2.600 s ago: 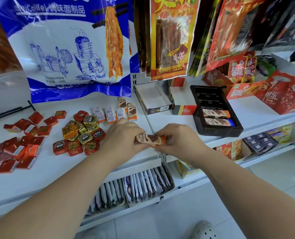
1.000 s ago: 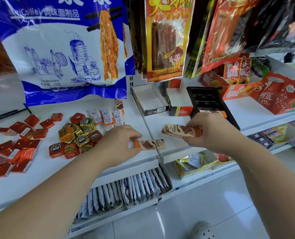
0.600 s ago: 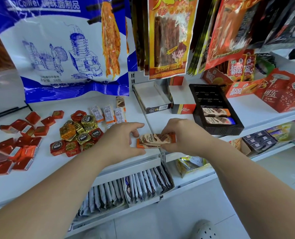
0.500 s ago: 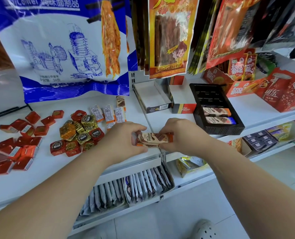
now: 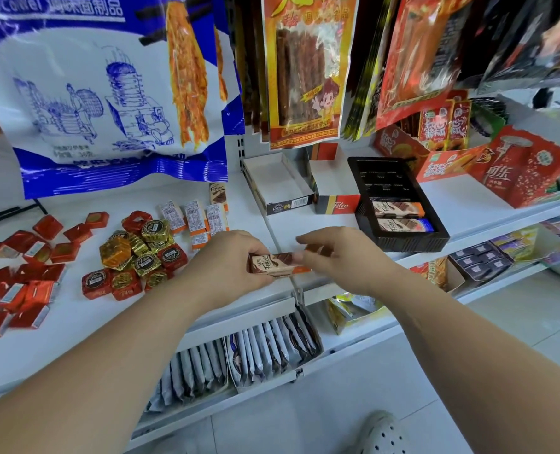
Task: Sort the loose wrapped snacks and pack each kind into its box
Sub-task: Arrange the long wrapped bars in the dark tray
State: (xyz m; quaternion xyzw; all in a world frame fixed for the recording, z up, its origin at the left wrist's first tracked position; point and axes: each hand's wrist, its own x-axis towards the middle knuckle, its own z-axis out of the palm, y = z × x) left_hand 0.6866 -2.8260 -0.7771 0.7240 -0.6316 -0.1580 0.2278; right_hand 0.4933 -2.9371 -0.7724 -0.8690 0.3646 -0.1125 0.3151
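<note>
My left hand (image 5: pixel 229 260) and my right hand (image 5: pixel 341 257) together pinch a small stack of brown wafer bars (image 5: pixel 273 265) over the shelf's front edge. A black tray box (image 5: pixel 400 240) at the right holds two such bars (image 5: pixel 398 209). More of these bars (image 5: pixel 203 217) lie loose behind my left hand. Gold and red foil chocolates (image 5: pixel 137 257) are heaped left of it. Flat red squares (image 5: pixel 20 283) are scattered at the far left. A white box (image 5: pixel 275 185) and a Fileo box (image 5: pixel 331 188) stand open at the back.
Large snack bags (image 5: pixel 108 93) hang over the back of the white shelf (image 5: pixel 75 322). Red cartons (image 5: pixel 501 165) stand at the right. The lower shelf holds a row of sachets (image 5: pixel 255 352).
My right hand lifted one bar, brought it back onto the bar in my left hand, and now both hands hold the stacked bars together.
</note>
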